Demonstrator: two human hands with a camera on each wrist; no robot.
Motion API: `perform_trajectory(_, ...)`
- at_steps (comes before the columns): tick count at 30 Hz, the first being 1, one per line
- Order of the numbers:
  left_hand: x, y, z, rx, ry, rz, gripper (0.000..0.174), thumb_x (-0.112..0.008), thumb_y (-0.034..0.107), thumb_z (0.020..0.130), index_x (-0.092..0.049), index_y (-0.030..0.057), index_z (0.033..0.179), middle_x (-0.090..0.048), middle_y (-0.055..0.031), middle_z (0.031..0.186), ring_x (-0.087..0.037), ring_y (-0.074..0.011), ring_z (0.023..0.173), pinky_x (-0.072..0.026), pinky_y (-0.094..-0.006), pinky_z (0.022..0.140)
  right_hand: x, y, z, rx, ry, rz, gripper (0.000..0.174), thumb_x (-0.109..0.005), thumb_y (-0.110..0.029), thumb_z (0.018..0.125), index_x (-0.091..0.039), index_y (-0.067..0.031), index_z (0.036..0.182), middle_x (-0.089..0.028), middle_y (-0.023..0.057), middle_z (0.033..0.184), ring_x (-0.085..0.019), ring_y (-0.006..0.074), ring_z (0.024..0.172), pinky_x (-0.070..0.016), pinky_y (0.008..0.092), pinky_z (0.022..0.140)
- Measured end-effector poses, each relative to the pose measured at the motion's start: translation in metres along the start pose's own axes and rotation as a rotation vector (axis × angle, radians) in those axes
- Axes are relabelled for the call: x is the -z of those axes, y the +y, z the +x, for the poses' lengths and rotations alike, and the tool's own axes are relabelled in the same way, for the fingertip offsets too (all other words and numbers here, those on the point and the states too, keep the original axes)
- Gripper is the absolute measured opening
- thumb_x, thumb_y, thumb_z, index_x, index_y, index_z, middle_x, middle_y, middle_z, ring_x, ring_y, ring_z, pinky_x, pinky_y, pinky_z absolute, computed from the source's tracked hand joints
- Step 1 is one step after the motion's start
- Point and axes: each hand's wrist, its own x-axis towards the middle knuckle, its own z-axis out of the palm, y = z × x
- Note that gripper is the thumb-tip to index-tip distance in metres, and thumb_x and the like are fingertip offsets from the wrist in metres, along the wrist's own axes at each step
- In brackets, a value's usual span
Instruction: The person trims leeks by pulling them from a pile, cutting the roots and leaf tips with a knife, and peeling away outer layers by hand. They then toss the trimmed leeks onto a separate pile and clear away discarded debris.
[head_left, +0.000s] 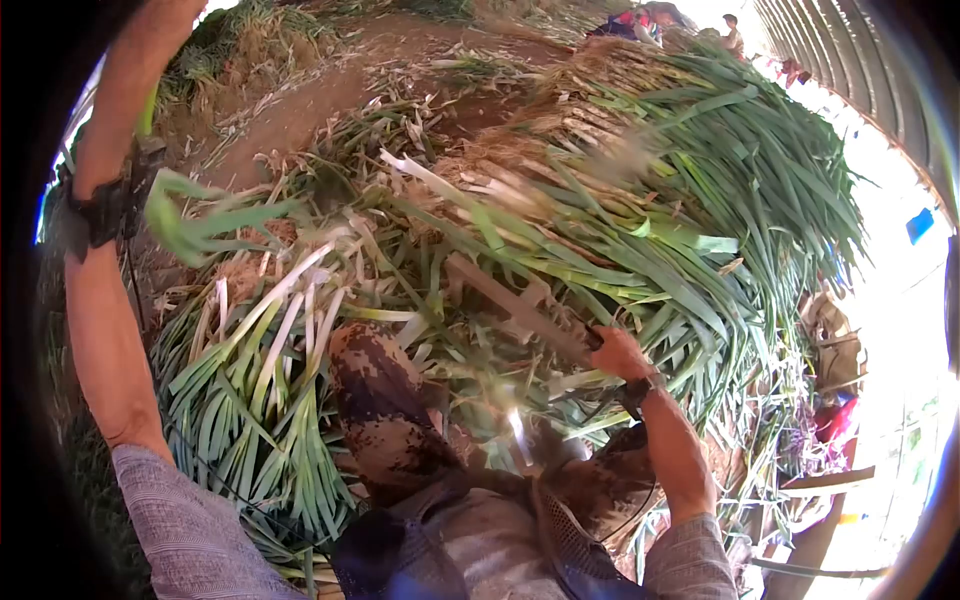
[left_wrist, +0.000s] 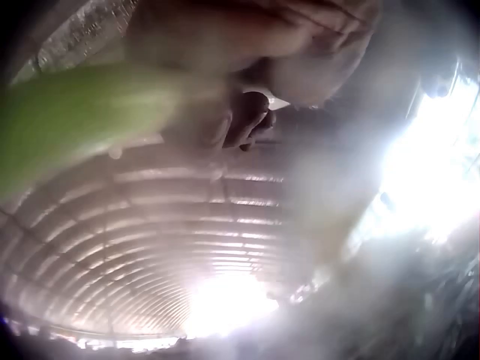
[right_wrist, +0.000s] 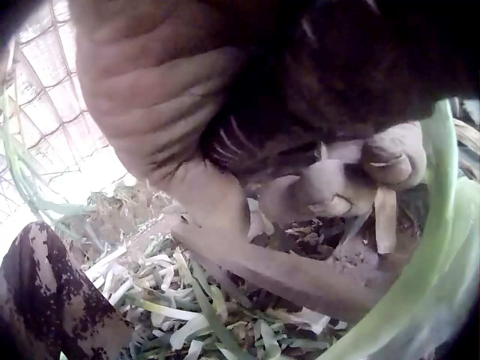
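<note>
My left arm is raised at the left of the head view, its hand mostly past the top edge. In the left wrist view the left hand (left_wrist: 292,45) has curled fingers around a leek, whose blurred green stalk (left_wrist: 82,112) runs off to the left. Blurred green leaves (head_left: 200,222) hang beside that wrist in the head view. My right hand (head_left: 618,353) grips the dark handle of a knife above my lap. The long, flat, brownish knife blade (head_left: 515,305) points up and left, over loose leek trimmings. A curved green leaf (right_wrist: 439,217) passes close by the right hand.
A large heap of leeks (head_left: 690,180) lies ahead and to the right, roots toward the middle. More leeks (head_left: 265,400) lie beside my camouflage-clad knee (head_left: 375,380). Trimmings (head_left: 370,160) litter the brown soil. People (head_left: 645,20) are far back, near the ribbed tunnel wall (head_left: 860,60).
</note>
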Motion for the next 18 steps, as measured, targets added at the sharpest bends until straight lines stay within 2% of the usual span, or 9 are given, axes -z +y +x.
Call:
perform_trajectory(1, 0.004, -0.004, -0.019, 0.002, -0.003, 0.004, 0.048, -0.039, 0.047, 0.102, -0.063, 0.0054, 0.099, -0.062, -0.0064, 0.081, -0.058, -0.0168, 0.062, -0.0565, -0.0409, 0.058, 0.001, -0.003, 0.000, 0.005, -0.002, -0.002, 0.054, -0.071, -0.030, 0.073, -0.065, -0.0114, 0.123, -0.069, 0.0198, 0.104, -0.065, 0.0378, 0.097, -0.0516, 0.0437, 0.087)
perform_trajectory(3, 0.002, -0.015, -0.100, 0.757, -0.556, 0.030, 0.059, -0.049, 0.055, 0.097, -0.062, 0.0030, 0.121, -0.068, -0.0150, 0.090, -0.065, -0.0280, 0.088, -0.0503, -0.0400, 0.084, 0.008, -0.009, 0.000, -0.035, -0.018, -0.063, 0.051, -0.071, -0.029, 0.072, -0.066, -0.0100, 0.119, -0.069, 0.0202, 0.101, -0.065, 0.0378, 0.095, -0.0513, 0.0437, 0.085)
perform_trajectory(5, -0.019, -0.013, -0.194, 0.581, -0.670, 0.006, 0.050, -0.054, 0.045, 0.096, -0.059, 0.0035, 0.124, -0.067, -0.0207, 0.103, -0.063, -0.0375, 0.097, -0.0475, -0.0455, 0.088, 0.017, -0.017, 0.002, -0.056, -0.026, -0.047, 0.048, -0.070, -0.028, 0.071, -0.068, -0.0090, 0.115, -0.069, 0.0206, 0.099, -0.066, 0.0380, 0.094, -0.0513, 0.0438, 0.085)
perform_trajectory(6, -0.028, 0.006, -0.234, 0.706, -0.735, -0.125, 0.042, -0.058, 0.035, 0.095, -0.058, 0.0042, 0.124, -0.067, -0.0188, 0.106, -0.064, -0.0331, 0.095, -0.0485, -0.0430, 0.085, 0.020, -0.018, 0.005, -0.080, -0.045, -0.028, 0.045, -0.070, -0.028, 0.071, -0.069, -0.0080, 0.111, -0.069, 0.0210, 0.097, -0.066, 0.0382, 0.092, -0.0512, 0.0439, 0.084)
perform_trajectory(7, -0.027, 0.062, -0.194, 1.220, -1.018, -0.259, 0.031, -0.057, 0.032, 0.095, -0.064, 0.0044, 0.109, -0.067, -0.0136, 0.097, -0.064, -0.0254, 0.090, -0.0493, -0.0407, 0.082, 0.021, -0.016, 0.013, -0.070, -0.042, -0.032, 0.045, -0.070, -0.028, 0.071, -0.069, -0.0080, 0.111, -0.069, 0.0210, 0.097, -0.066, 0.0382, 0.092, -0.0512, 0.0439, 0.084)
perform_trajectory(8, -0.043, 0.094, -0.212, 1.065, -0.940, -0.324, 0.024, -0.053, 0.028, 0.098, -0.065, 0.0082, 0.092, -0.065, -0.0064, 0.087, -0.062, -0.0171, 0.081, -0.0508, -0.0368, 0.078, 0.017, -0.009, 0.019, -0.043, -0.030, -0.076, 0.042, -0.070, -0.029, 0.071, -0.070, -0.0075, 0.107, -0.069, 0.0210, 0.095, -0.066, 0.0385, 0.091, -0.0511, 0.0444, 0.084)
perform_trajectory(11, -0.100, 0.197, -0.237, 1.074, -1.149, -0.927, 0.029, -0.059, 0.035, 0.095, -0.069, 0.0077, 0.097, -0.067, -0.0062, 0.085, -0.064, -0.0152, 0.076, -0.0542, -0.0330, 0.068, 0.013, -0.007, 0.026, -0.002, -0.058, -0.094, 0.041, -0.069, -0.033, 0.073, -0.070, -0.0070, 0.105, -0.070, 0.0212, 0.094, -0.066, 0.0390, 0.091, -0.0508, 0.0455, 0.084)
perform_trajectory(15, -0.137, 0.317, -0.202, 1.347, -1.011, -1.500, 0.034, -0.053, 0.033, 0.100, -0.065, 0.0030, 0.110, -0.069, -0.0102, 0.098, -0.067, -0.0166, 0.087, -0.0561, -0.0265, 0.072, 0.004, -0.013, 0.046, 0.003, 0.008, 0.009, 0.049, -0.069, -0.038, 0.073, -0.069, -0.0082, 0.111, -0.069, 0.0219, 0.100, -0.065, 0.0393, 0.095, -0.0505, 0.0461, 0.085)
perform_trajectory(18, -0.135, 0.350, -0.160, 1.272, -0.446, -1.576, 0.030, -0.051, 0.028, 0.101, -0.063, 0.0004, 0.099, -0.067, -0.0105, 0.091, -0.065, -0.0165, 0.077, -0.0550, -0.0295, 0.065, 0.012, -0.033, 0.036, 0.068, -0.113, 0.000, 0.053, -0.070, -0.040, 0.072, -0.068, -0.0070, 0.113, -0.068, 0.0225, 0.104, -0.064, 0.0394, 0.098, -0.0502, 0.0454, 0.086)
